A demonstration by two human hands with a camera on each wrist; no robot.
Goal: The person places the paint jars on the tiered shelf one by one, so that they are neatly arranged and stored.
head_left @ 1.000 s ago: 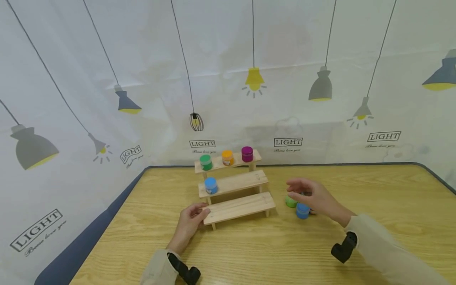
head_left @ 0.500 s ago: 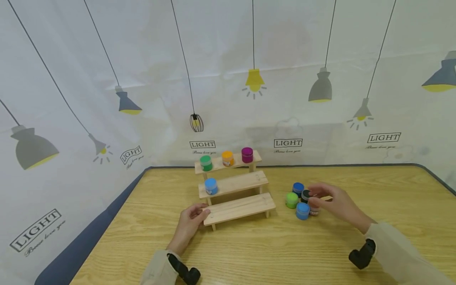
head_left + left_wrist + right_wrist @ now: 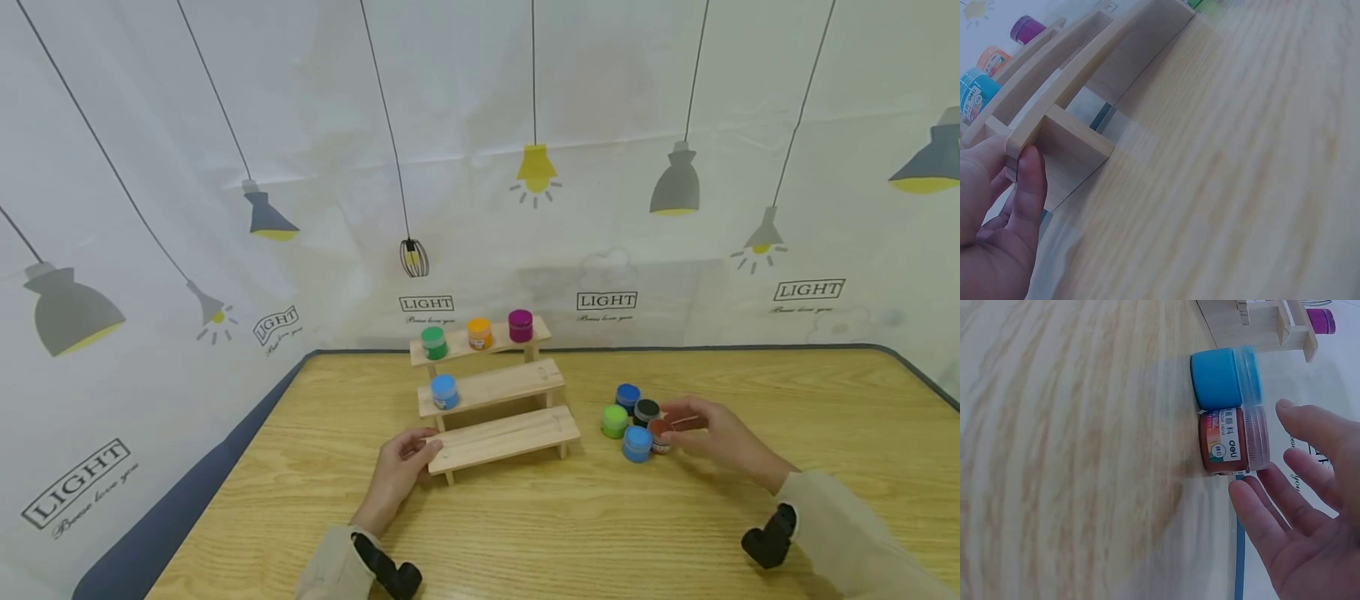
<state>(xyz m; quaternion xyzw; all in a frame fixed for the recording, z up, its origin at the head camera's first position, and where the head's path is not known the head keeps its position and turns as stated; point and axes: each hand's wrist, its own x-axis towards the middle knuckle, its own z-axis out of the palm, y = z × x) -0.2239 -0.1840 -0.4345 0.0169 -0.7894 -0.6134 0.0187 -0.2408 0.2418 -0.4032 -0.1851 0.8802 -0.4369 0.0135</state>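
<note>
My left hand [image 3: 396, 473] pinches the left end of the lowest board of a three-step wooden rack [image 3: 510, 440], thumb on top and fingers beneath in the left wrist view. At the right, my right hand [image 3: 716, 435] is beside a reddish-brown paint jar [image 3: 660, 435], its thumb and fingers spread around the lid side; the right wrist view shows no grip on it. That jar stands against a light blue paint jar [image 3: 637, 445]. Clustered with them are a lime green jar [image 3: 614, 422], a black jar [image 3: 647, 412] and a dark blue jar [image 3: 628, 398].
On the rack's top step stand a green jar [image 3: 433, 343], an orange jar [image 3: 480, 333] and a purple jar [image 3: 521, 326]. The middle step carries another light blue jar [image 3: 444, 392] at its left. A lamp-printed sheet [image 3: 480, 217] hangs behind the wooden table [image 3: 525, 533].
My right hand has moved right and slightly down, from over the jar cluster to beside the reddish-brown jar, uncovering the dark blue and black jars. My left hand stays on the rack.
</note>
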